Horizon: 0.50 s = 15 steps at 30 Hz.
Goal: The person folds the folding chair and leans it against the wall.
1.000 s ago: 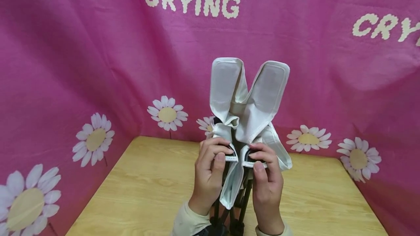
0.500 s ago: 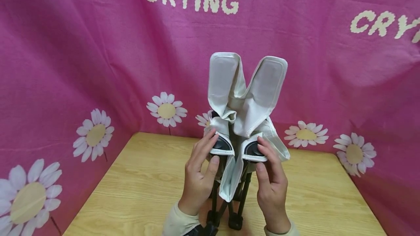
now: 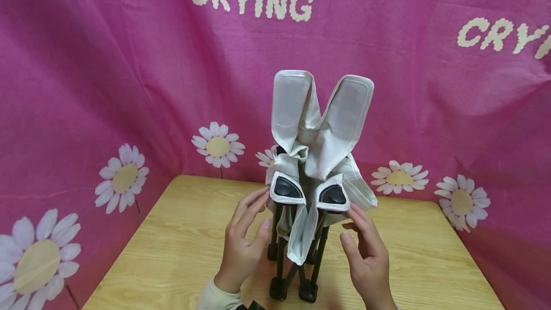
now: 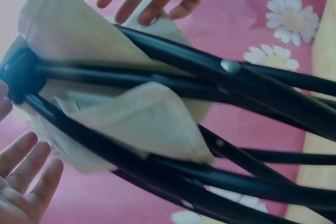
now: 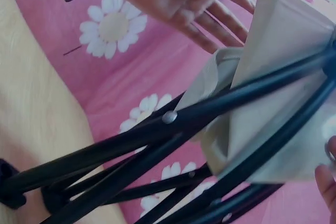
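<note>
A folding camp chair stands on the table, half folded, its black tube legs drawn close together and crossing. Its off-white fabric hangs slack between the poles, with two padded flaps rising at the back. Black corner pockets cap the two front poles. My left hand has its fingertips right at the left front corner, fingers extended and thumb apart. At the opposite corner, the fingertips of my right hand meet the fabric edge, and its fingers are loosely bent. Neither hand grips the chair.
The wooden table extends on both sides of the chair. A pink cloth with daisies and white lettering hangs behind and along the sides. Dark feet of the chair rest near the table's front.
Both hands have let go of the front corners and spread outward and down, left hand to the left, right hand to the right. The chair stays standing, its black corner pockets uncovered.
</note>
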### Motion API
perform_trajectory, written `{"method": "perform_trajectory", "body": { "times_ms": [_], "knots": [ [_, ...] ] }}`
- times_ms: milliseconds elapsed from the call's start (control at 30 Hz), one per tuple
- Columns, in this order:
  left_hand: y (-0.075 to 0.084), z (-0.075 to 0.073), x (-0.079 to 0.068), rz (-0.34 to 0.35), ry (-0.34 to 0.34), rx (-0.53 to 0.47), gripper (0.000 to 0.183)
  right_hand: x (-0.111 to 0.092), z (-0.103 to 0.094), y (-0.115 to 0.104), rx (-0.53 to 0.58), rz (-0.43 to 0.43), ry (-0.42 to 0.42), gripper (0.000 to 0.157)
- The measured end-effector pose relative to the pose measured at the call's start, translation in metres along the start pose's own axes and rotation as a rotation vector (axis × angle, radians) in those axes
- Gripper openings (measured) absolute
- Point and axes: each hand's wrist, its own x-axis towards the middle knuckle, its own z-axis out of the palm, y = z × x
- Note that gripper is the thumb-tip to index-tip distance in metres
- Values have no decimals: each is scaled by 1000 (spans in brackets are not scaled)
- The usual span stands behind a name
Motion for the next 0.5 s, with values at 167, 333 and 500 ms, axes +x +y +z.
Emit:
{"method": "perform_trajectory", "body": {
  "times_ms": [167,333,500],
  "knots": [
    [-5,-4,-11,-58,-8,-4,46,-9,-5,-7,-57,51,-8,43],
    [-12,-7,-20,-124,-29,8,43,-18,-7,-4,-125,109,-6,40],
    [-22,-7,-35,-217,-90,3,39,-35,-13,14,-176,175,-10,41]
  ]
}}
